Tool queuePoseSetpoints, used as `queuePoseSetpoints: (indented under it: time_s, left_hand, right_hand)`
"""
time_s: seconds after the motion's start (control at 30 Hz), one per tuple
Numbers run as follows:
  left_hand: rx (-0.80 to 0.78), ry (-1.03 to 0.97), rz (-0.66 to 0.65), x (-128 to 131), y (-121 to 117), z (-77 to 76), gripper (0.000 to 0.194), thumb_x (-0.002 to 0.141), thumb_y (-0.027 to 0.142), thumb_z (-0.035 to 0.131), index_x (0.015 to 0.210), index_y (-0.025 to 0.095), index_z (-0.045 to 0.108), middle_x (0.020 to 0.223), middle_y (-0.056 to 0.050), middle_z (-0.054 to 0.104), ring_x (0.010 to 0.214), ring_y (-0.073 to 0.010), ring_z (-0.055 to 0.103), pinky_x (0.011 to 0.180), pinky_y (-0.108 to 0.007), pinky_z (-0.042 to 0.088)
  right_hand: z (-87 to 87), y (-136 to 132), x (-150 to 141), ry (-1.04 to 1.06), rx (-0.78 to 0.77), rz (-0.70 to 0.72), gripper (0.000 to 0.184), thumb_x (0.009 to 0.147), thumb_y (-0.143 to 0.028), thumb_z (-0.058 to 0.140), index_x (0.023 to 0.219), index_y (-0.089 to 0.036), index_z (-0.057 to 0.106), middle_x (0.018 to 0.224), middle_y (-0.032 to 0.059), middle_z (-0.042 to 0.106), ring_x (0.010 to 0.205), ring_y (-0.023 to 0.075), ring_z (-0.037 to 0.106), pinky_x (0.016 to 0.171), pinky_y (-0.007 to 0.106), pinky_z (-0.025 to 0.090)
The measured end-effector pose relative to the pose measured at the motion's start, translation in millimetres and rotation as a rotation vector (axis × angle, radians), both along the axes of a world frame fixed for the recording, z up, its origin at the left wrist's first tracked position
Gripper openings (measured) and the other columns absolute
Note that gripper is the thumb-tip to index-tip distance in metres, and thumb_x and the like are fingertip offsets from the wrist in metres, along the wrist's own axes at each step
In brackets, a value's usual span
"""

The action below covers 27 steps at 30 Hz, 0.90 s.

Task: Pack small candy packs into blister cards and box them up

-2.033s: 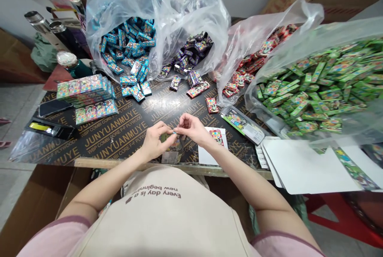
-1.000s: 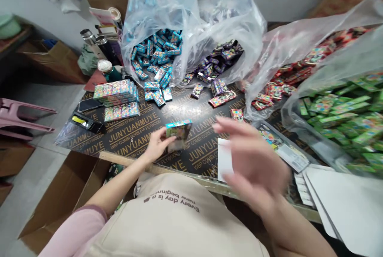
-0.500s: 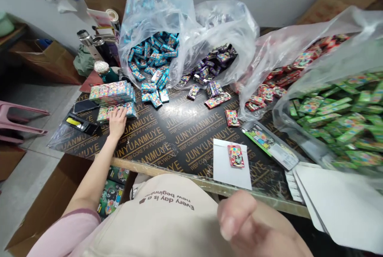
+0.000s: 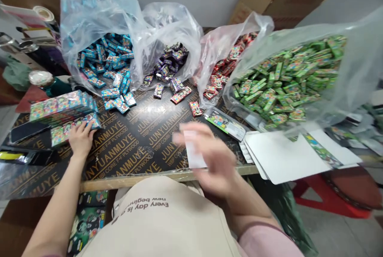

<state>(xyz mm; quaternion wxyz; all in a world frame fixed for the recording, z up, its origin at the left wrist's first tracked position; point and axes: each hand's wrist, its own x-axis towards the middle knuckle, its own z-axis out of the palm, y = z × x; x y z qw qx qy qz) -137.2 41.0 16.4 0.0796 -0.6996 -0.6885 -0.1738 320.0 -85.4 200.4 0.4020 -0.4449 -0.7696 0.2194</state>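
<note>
My left hand [image 4: 81, 139] rests with spread fingers on a low row of colourful small boxes [image 4: 60, 133], at the table's left side. Just behind it stands a taller stack of similar boxes [image 4: 56, 107]. My right hand [image 4: 214, 157] is blurred, its fingers stretched leftward and apart over a white card [image 4: 194, 153] near the front edge. Part of the card shows between the fingers and thumb. The red box that lay on the card is hidden by the hand. A single red box [image 4: 195, 108] lies beyond it, beside a long clear-windowed pack [image 4: 224, 123].
Plastic bags spill blue boxes [image 4: 116, 59], purple boxes [image 4: 170, 63], red boxes [image 4: 221, 67] and green boxes [image 4: 278, 81] along the back. White cards [image 4: 278, 157] overhang the front right edge. A phone [image 4: 28, 131] and black case [image 4: 26, 155] lie left. A red stool [image 4: 347, 193] stands right.
The view has turned to the right. My right hand has moved from in front of my body to over the white card, covering the red box. My left hand stays on the boxes.
</note>
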Motion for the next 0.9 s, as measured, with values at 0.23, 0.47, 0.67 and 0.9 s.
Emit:
queuePoseSetpoints:
  time_s: [0.23, 0.47, 0.67, 0.9]
  left_hand:
    - [0.17, -0.045, -0.076, 23, -11, 21.4, 0.054, 0.08, 0.051, 0.056, 0.126, 0.023, 0.055, 0.135, -0.011, 0.053, 0.119, -0.0319, 0.051, 0.101, -0.051, 0.039]
    - [0.122, -0.161, -0.277, 82, -9, 32.6, 0.045, 0.083, 0.042, 0.057, 0.122, 0.02, 0.059, 0.133, -0.014, 0.053, 0.12, -0.0322, 0.05, 0.1, -0.051, 0.04]
    - [-0.104, -0.528, -0.409, 160, -20, 58.6, 0.042, 0.081, 0.044, 0.06, 0.116, 0.021, 0.062, 0.128, -0.012, 0.056, 0.12, -0.0292, 0.051, 0.104, -0.05, 0.037]
    - [-0.523, -1.547, -0.505, 268, -47, 74.7, 0.103, 0.055, 0.048, 0.081, 0.143, 0.026, 0.032, 0.145, -0.014, 0.039, 0.125, -0.0291, 0.048, 0.104, -0.042, 0.037]
  right_hand:
    - [-135.4, 70, 179, -0.847, -0.716, -0.559, 0.104, 0.059, -0.038, 0.077, 0.148, -0.022, 0.025, 0.152, 0.0225, 0.025, 0.138, 0.0454, 0.021, 0.099, 0.064, 0.029]
    - [-140.8, 41, 225, -0.896, -0.707, -0.459, 0.053, 0.074, -0.033, 0.066, 0.124, -0.016, 0.06, 0.115, 0.0117, 0.068, 0.105, 0.0262, 0.064, 0.084, 0.028, 0.047]
    - [-85.6, 34, 179, -1.02, -0.398, -0.637, 0.032, 0.09, -0.019, 0.042, 0.106, -0.013, 0.069, 0.081, 0.0164, 0.073, 0.071, 0.0249, 0.068, 0.061, 0.029, 0.042]
    - [-60.8, 23, -12, -0.412, 0.072, -0.313, 0.035, 0.094, -0.024, 0.037, 0.119, -0.015, 0.061, 0.089, 0.0123, 0.073, 0.062, 0.0183, 0.065, 0.06, 0.028, 0.045]
